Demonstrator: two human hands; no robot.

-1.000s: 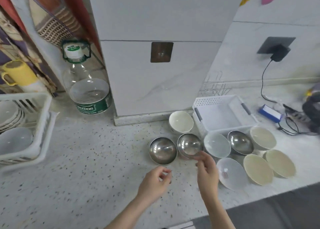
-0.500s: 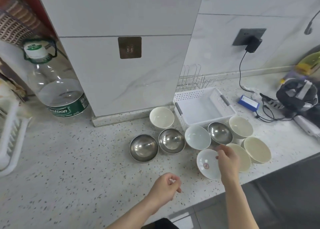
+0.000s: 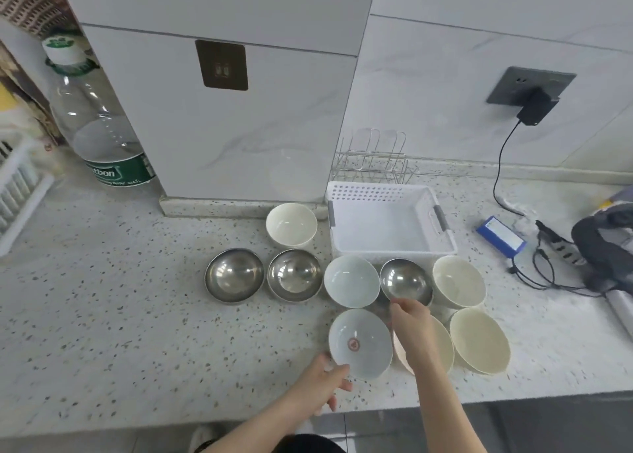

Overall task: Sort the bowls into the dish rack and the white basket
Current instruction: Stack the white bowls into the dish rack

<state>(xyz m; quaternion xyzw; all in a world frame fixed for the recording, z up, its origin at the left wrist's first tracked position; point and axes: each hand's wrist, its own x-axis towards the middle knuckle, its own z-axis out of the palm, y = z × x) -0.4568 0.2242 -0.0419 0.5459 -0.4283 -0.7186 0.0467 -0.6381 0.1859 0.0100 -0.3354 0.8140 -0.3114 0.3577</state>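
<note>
The right hand [image 3: 409, 319] reaches forward over a cream bowl [image 3: 443, 344]; its fingertips meet the near rim of a steel bowl [image 3: 406, 281] — whether they pinch the rim or only touch it cannot be told. The left hand [image 3: 323, 380] pinches the near rim of the white bowl with a red mark [image 3: 359, 343], thumb on top. Both bowls stand on the speckled counter [image 3: 120, 315], just in front of the white basket [image 3: 387, 226]. Two more steel bowls [image 3: 234, 274] stand side by side to the left. The dish rack [image 3: 17, 185] sits at the far left edge — well apart from the bowls.
</note>
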